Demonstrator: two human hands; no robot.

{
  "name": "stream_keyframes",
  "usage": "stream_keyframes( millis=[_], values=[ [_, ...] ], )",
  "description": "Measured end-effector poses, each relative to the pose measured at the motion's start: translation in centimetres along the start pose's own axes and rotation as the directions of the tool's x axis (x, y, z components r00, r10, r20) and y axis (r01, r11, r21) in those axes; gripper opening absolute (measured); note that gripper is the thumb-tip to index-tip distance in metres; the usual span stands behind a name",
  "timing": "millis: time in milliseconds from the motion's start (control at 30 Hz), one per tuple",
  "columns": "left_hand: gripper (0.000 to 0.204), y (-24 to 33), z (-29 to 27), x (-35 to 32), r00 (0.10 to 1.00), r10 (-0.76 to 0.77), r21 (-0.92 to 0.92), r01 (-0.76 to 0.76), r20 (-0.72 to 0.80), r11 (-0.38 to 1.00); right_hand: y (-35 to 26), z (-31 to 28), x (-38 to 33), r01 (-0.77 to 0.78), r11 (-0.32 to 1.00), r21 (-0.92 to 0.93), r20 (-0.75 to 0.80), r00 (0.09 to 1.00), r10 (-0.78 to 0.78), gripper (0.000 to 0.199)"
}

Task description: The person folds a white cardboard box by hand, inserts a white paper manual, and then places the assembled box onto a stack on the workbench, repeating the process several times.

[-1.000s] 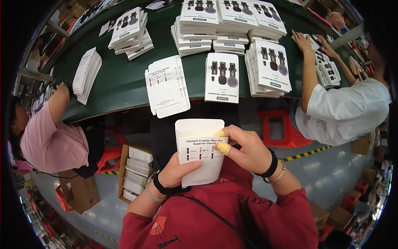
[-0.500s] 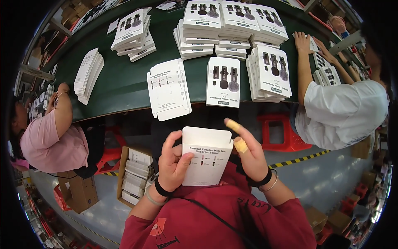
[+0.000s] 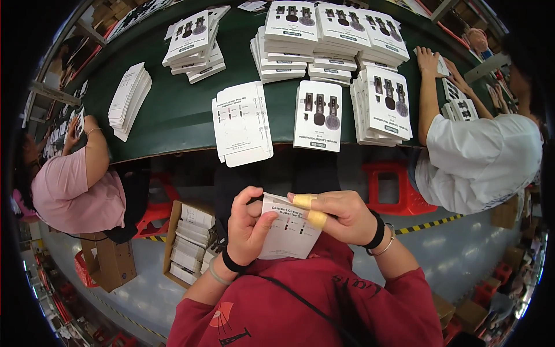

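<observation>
A small white carton [image 3: 287, 238] with printed text and little pictures is held upright in front of my red shirt. Its left side is gripped by my left hand [image 3: 247, 228], thumb on the front face. My right hand [image 3: 341, 217], with yellow tape on two fingers, closes over the carton's upper right corner, at the top flap. The inside of the carton cannot be seen. Beyond my hands, flattened white cartons [image 3: 241, 133] lie at the table's near edge. A filled-out white box [image 3: 318, 115] with microphone pictures lies beside them.
The green table [image 3: 179, 118] bears stacked boxes [image 3: 384, 107] and a pile of flat cartons [image 3: 128, 101]. Co-workers sit at left [image 3: 78, 191] and right [image 3: 480, 150]. A cardboard box of white cartons [image 3: 188, 243] stands low left; a red stool [image 3: 396, 188] is at right.
My right hand has come in from the right and taken hold of the carton's top edge. The raised top flap has folded down. My left hand keeps its grip.
</observation>
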State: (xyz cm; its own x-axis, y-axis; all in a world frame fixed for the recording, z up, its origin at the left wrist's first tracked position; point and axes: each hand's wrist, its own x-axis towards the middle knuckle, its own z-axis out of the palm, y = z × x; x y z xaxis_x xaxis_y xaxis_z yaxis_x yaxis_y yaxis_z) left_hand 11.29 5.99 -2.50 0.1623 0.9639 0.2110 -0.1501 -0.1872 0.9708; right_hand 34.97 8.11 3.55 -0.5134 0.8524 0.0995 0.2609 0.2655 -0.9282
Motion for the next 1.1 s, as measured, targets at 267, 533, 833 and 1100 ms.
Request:
stream_keyframes(
  millis=[267,533,833,1100],
  values=[
    [0.040,2.5,-2.2,3.0,0.961,0.046,0.406,-0.158,0.273,0.900,-1.0,0.7,0.4,-0.007,1.000,-0.017,-0.071,0.997,0.005,0.031],
    [0.010,5.2,-2.4,6.0,0.787,-0.490,0.174,0.459,0.375,0.871,-1.4,0.6,0.5,-0.110,0.987,0.115,-0.036,0.993,0.114,0.030],
    [0.009,2.3,-1.7,3.7,0.953,-0.076,0.216,0.011,0.293,0.976,-0.8,1.1,-0.1,-0.286,0.853,0.436,-0.021,0.945,0.327,0.013],
    [0.015,1.3,-0.7,2.9,0.978,0.012,0.152,-0.045,0.210,0.987,-0.8,0.4,-0.8,-0.087,0.991,0.101,-0.020,0.996,0.089,0.018]
  ],
)
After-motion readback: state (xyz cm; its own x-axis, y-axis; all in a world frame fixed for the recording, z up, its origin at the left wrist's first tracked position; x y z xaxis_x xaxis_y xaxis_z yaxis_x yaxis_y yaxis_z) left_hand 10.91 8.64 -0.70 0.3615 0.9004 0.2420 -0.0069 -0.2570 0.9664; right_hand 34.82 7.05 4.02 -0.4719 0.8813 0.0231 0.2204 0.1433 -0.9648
